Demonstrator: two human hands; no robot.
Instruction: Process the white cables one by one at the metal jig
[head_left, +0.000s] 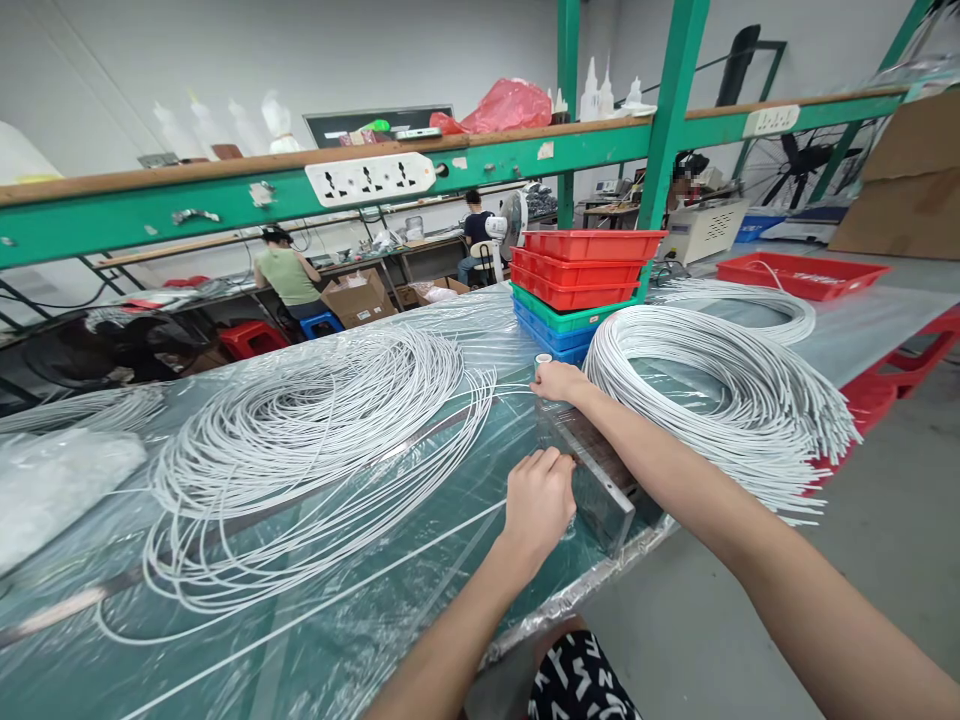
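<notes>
My left hand (536, 505) is closed in a fist at the near side of a metal block (592, 470). A white cable (322, 610) runs from this fist down to the lower left across the table. My right hand (559, 382) is closed at the far end of the block, and what is inside its fingers is hidden. Just beyond its knuckles the white round top of a small cylinder (543, 360) shows. A large loose coil of white cable (300, 430) lies to the left. Bundled white cables (720, 400), cut ends to the right, lie beyond my right forearm.
Stacked red, green and blue trays (589, 270) stand behind my right hand. A flat red tray (802, 275) lies at the far right. Clear plastic film covers the table (420, 570). A green shelf frame (495, 165) crosses above. Two people sit at benches behind.
</notes>
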